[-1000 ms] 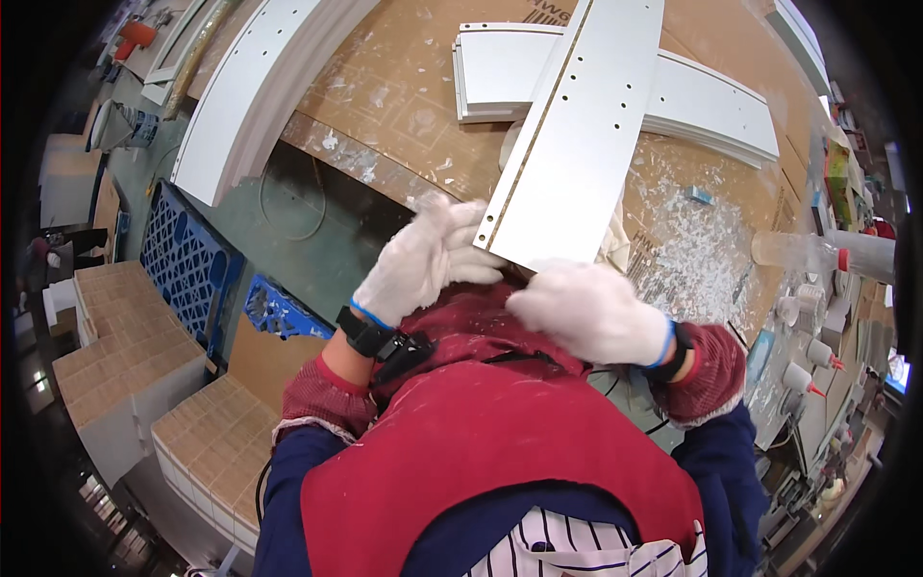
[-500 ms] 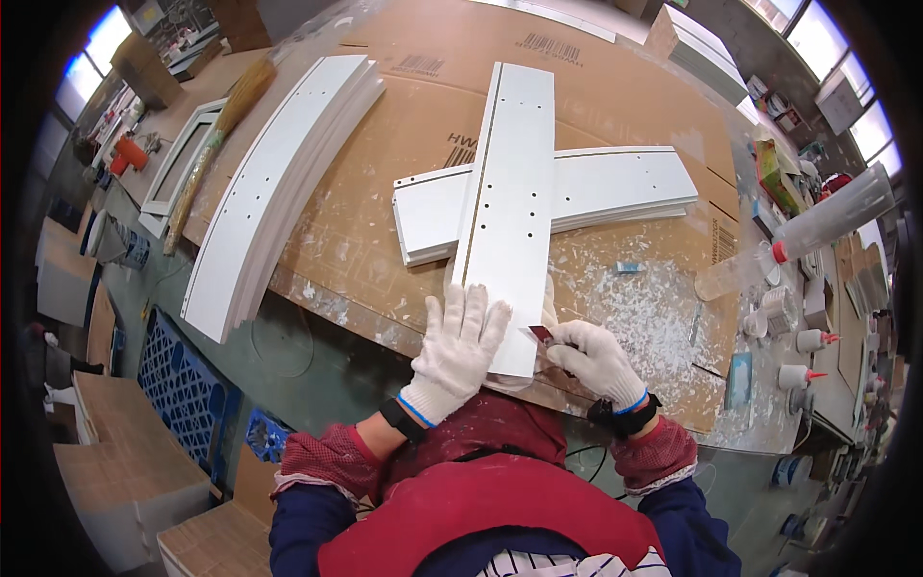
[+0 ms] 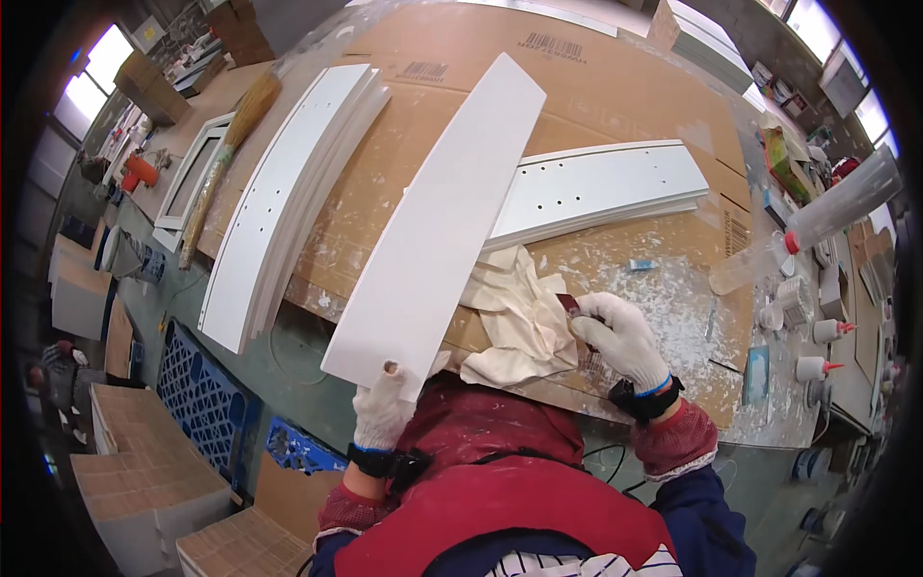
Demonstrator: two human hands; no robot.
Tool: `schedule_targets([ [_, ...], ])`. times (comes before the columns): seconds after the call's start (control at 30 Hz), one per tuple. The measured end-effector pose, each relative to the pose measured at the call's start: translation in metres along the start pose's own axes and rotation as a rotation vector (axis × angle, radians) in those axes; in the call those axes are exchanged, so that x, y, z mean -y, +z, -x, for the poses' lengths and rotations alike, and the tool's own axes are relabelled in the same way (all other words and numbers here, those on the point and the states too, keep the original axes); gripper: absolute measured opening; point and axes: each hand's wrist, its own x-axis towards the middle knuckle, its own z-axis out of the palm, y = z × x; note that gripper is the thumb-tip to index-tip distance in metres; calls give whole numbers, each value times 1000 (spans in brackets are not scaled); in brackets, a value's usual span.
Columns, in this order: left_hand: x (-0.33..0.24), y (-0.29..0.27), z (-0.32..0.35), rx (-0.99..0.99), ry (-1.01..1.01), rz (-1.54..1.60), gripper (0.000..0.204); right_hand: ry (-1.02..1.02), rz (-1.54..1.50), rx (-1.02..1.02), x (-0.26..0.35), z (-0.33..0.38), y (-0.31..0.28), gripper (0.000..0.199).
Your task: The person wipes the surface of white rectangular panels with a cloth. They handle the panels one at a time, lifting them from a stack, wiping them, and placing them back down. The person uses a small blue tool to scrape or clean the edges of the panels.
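Observation:
My left hand (image 3: 383,412), in a white knit glove, grips the near end of a long white board (image 3: 437,226). The board lies slanted with a plain face up, its far end reaching over the cardboard. In my gloved right hand (image 3: 623,337) a small dark red flat piece (image 3: 568,306) is pinched between thumb and fingers. Just left of that hand, a crumpled cream cloth (image 3: 514,322) lies at the table's near edge. Beyond the cloth, a short stack of white drilled boards (image 3: 606,188) is partly covered by the held board.
A taller stack of white drilled boards (image 3: 279,202) stands on the left, by a straw broom (image 3: 226,144). White flakes cover the cardboard (image 3: 663,317) on the right. Past them are a clear plastic bottle (image 3: 827,216) and red-tipped glue bottles (image 3: 817,367). Blue pallets (image 3: 207,394) stand at lower left.
The board has turned from its drilled face to a plain face and swung leftward. My left hand went from lying flat on it to gripping its near end. The cloth is now uncovered.

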Motion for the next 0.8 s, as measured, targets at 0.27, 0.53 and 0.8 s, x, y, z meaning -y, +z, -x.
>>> schedule_targets([
  [0.27,-3,-12,18,-116,-222,269,51,-890,319,200,50,-51,91,23],
  [0.53,2,-26,30,-150,-328,292,61,-726,708,561,82,-90,112,12],
  [0.8,-6,-29,31,-205,-461,431,51,-747,758,36,20,-218,8,15],
])
